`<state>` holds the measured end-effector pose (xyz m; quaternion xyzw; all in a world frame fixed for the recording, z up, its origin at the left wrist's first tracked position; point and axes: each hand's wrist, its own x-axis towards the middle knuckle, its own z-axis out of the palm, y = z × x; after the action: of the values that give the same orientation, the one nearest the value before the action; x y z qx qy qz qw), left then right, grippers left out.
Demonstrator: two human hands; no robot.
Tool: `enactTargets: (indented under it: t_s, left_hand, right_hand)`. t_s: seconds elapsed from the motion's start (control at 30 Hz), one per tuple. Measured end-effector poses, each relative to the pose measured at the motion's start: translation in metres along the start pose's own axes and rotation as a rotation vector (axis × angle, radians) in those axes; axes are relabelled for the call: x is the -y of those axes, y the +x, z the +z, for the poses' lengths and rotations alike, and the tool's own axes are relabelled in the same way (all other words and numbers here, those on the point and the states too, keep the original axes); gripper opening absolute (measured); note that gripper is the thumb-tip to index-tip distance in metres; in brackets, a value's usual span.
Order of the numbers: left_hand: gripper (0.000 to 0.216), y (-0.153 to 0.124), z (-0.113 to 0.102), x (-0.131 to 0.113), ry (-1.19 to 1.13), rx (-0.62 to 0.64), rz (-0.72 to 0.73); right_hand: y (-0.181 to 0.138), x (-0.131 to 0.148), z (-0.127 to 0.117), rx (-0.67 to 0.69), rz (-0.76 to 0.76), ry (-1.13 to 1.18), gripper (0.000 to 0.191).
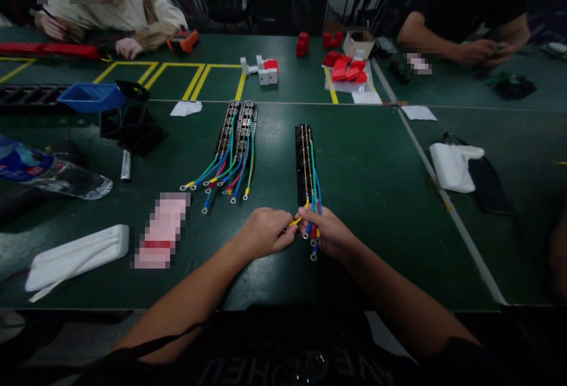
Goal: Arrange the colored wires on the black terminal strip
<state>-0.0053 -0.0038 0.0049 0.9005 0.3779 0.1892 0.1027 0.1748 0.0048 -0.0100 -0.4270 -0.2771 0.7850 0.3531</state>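
A long black terminal strip (303, 162) lies on the green table in front of me, with green, blue, red and yellow wires coming off its near end. My left hand (270, 229) pinches the yellow wire (296, 221) near its end, to the left of the strip. Fingers of my right hand (330, 232) are closed around the wires at the strip's near end. Several ring terminals (313, 256) hang past these fingers. Two similar wired strips (237, 129) lie side by side further left, their ring-ended wires fanned toward me.
White power strip (80, 256) and bottle (66, 176) lie at left, near a blue bin (91, 97) and marker (126, 165). Red parts (348, 70) and grey-white blocks (267, 73) sit at the back. A white device (454, 164) lies right. Two people sit across the table.
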Motion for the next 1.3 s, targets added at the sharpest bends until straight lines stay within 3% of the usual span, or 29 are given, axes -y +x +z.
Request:
enactTargets:
  t_s: [1.3]
  left_hand:
    - [0.026,0.0002,0.0011,0.001,0.016,-0.022,0.005]
  right_hand:
    - [-0.0015,0.0003,0.0014,-0.019,-0.002,0.02,0.025]
